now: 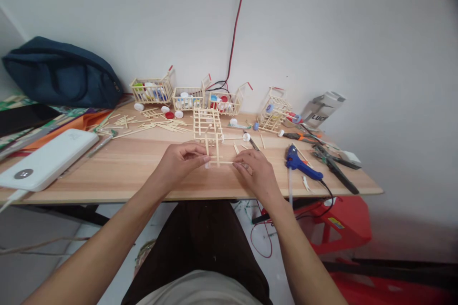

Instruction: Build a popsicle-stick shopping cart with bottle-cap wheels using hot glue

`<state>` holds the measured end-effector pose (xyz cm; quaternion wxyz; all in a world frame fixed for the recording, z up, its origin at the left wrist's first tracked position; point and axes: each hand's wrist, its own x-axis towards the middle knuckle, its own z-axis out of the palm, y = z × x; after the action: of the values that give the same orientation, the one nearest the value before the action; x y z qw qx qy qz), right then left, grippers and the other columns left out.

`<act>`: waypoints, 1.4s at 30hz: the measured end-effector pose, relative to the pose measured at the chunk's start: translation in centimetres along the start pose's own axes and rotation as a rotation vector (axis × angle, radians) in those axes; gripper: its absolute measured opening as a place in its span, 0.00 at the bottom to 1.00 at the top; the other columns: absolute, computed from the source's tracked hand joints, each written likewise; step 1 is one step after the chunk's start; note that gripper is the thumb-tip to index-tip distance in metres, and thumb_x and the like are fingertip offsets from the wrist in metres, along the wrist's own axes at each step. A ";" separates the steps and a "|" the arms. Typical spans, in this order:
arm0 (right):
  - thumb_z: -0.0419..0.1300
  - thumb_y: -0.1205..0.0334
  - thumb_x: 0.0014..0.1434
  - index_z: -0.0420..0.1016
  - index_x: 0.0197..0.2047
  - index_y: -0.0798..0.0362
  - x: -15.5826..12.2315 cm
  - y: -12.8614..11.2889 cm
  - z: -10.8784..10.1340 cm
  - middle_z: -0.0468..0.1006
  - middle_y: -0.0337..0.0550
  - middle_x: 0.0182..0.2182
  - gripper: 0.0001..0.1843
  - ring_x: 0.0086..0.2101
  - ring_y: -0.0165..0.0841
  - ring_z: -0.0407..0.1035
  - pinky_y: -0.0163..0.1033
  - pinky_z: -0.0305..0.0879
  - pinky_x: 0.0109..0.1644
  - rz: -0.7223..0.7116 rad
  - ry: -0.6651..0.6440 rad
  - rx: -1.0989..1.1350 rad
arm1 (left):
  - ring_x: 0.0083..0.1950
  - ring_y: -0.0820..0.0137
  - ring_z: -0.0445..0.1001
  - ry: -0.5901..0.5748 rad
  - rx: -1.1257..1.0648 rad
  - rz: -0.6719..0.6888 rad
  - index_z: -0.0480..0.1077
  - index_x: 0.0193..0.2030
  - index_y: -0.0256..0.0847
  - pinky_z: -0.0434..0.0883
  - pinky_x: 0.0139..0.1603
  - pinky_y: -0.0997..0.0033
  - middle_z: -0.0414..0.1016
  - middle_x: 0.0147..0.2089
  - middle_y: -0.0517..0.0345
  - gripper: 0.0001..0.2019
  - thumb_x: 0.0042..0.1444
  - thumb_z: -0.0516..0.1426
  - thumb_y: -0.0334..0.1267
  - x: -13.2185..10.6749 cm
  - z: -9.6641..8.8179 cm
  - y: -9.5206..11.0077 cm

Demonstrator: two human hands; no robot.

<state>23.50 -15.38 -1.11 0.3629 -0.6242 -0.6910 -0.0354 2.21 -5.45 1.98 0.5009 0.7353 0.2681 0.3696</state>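
Note:
A small cart frame of thin wooden sticks (208, 121) stands on the table in front of me. My left hand (184, 158) is closed on a lower stick at its near left side, thumb showing and fingertips partly hidden. My right hand (255, 170) pinches the right end of a thin wooden stick (226, 162) that runs level to the frame's near end. Whether that stick is joined to the frame, I cannot tell. A white bottle-cap wheel (246, 137) shows at the frame's right, just beyond my right hand.
Stick carts filled with caps (152, 90) line the wall, and another cart (274, 112) tilts at right. Loose sticks (171, 125) lie behind my left hand. On the right are a blue glue gun (302, 164), pliers (334, 169) and a box (324, 109); a white power bank (53, 155) lies left.

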 end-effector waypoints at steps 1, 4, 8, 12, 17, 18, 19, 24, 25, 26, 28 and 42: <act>0.58 0.67 0.60 0.75 0.36 0.50 0.0 0.0 0.1 0.75 0.45 0.37 0.04 0.43 0.38 0.69 0.44 0.64 0.48 -0.003 0.009 -0.002 | 0.40 0.68 0.73 -0.004 0.006 0.018 0.76 0.28 0.36 0.68 0.44 0.69 0.77 0.36 0.53 0.09 0.49 0.62 0.41 0.0 0.1 -0.1; 0.58 0.67 0.60 0.75 0.36 0.50 0.1 -0.2 0.2 0.76 0.45 0.37 0.04 0.42 0.38 0.69 0.44 0.65 0.47 -0.013 0.022 0.007 | 0.46 0.64 0.74 0.002 0.024 0.030 0.77 0.28 0.37 0.67 0.52 0.65 0.78 0.41 0.49 0.08 0.49 0.62 0.41 0.0 0.4 -0.5; 0.58 0.67 0.60 0.74 0.35 0.50 0.3 -0.6 0.2 0.76 0.45 0.36 0.04 0.42 0.38 0.69 0.45 0.65 0.47 -0.018 0.009 0.021 | 0.51 0.61 0.74 0.001 0.032 -0.006 0.79 0.30 0.38 0.65 0.58 0.61 0.78 0.47 0.46 0.09 0.48 0.63 0.42 0.0 0.8 -0.9; 0.58 0.68 0.60 0.74 0.35 0.50 0.5 -0.9 0.2 0.76 0.45 0.36 0.04 0.41 0.38 0.69 0.46 0.64 0.48 -0.025 0.011 0.014 | 0.52 0.60 0.74 0.015 0.025 0.001 0.79 0.28 0.38 0.64 0.59 0.60 0.78 0.48 0.46 0.10 0.47 0.63 0.43 0.1 1.1 -1.2; 0.58 0.67 0.60 0.74 0.35 0.50 0.5 -0.9 0.2 0.76 0.45 0.37 0.04 0.42 0.38 0.69 0.46 0.64 0.48 -0.030 0.010 0.013 | 0.51 0.59 0.74 0.025 0.026 0.011 0.79 0.29 0.37 0.64 0.59 0.58 0.77 0.49 0.44 0.09 0.47 0.63 0.42 0.2 1.3 -1.6; 0.58 0.67 0.60 0.74 0.35 0.50 0.5 -1.0 0.2 0.76 0.45 0.37 0.04 0.42 0.38 0.69 0.46 0.64 0.48 -0.026 0.008 0.012 | 0.51 0.59 0.74 0.027 0.025 0.013 0.78 0.29 0.37 0.64 0.59 0.58 0.77 0.49 0.44 0.09 0.47 0.63 0.42 0.2 1.3 -1.7; 0.58 0.67 0.60 0.74 0.35 0.50 0.5 -1.0 0.2 0.76 0.45 0.37 0.04 0.42 0.38 0.69 0.46 0.65 0.48 -0.022 0.006 0.011 | 0.51 0.59 0.74 0.029 0.024 0.014 0.78 0.28 0.37 0.64 0.59 0.59 0.77 0.49 0.43 0.09 0.47 0.63 0.42 0.2 1.4 -1.8; 0.58 0.68 0.60 0.73 0.35 0.51 0.5 -1.4 0.1 0.76 0.45 0.36 0.04 0.41 0.38 0.69 0.45 0.65 0.47 -0.019 0.007 0.010 | 0.50 0.60 0.75 0.027 0.023 0.019 0.78 0.27 0.37 0.65 0.57 0.61 0.78 0.47 0.44 0.09 0.47 0.63 0.42 0.2 1.4 -2.1; 0.58 0.68 0.60 0.73 0.35 0.51 0.5 -1.5 0.1 0.76 0.45 0.36 0.04 0.41 0.38 0.69 0.45 0.65 0.47 -0.019 0.011 0.012 | 0.50 0.61 0.75 0.026 0.023 0.019 0.78 0.27 0.37 0.65 0.57 0.61 0.78 0.46 0.45 0.09 0.48 0.62 0.42 0.2 1.4 -2.1; 0.58 0.67 0.60 0.73 0.35 0.50 0.5 -1.5 0.1 0.76 0.45 0.36 0.04 0.41 0.38 0.69 0.45 0.65 0.47 -0.017 0.014 0.014 | 0.50 0.61 0.75 0.026 0.023 0.018 0.78 0.27 0.37 0.65 0.57 0.62 0.79 0.45 0.46 0.09 0.48 0.62 0.41 0.2 1.4 -2.1; 0.58 0.67 0.60 0.73 0.35 0.50 0.5 -1.6 0.1 0.76 0.45 0.36 0.04 0.41 0.38 0.69 0.45 0.65 0.47 -0.010 0.014 0.019 | 0.48 0.62 0.75 0.030 0.020 0.020 0.77 0.27 0.38 0.66 0.57 0.62 0.79 0.43 0.47 0.09 0.48 0.62 0.42 0.2 1.4 -2.1; 0.58 0.66 0.60 0.74 0.35 0.50 0.3 -1.6 0.2 0.76 0.45 0.37 0.04 0.42 0.38 0.69 0.45 0.65 0.47 -0.002 0.025 0.024 | 0.44 0.63 0.76 0.023 -0.052 -0.038 0.77 0.28 0.36 0.69 0.51 0.65 0.80 0.41 0.48 0.09 0.46 0.64 0.41 0.1 1.6 -1.9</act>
<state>21.98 -15.38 -0.44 0.3789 -0.6184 -0.6876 -0.0351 3.49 -5.55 -0.12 0.5235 0.7126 0.2781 0.3754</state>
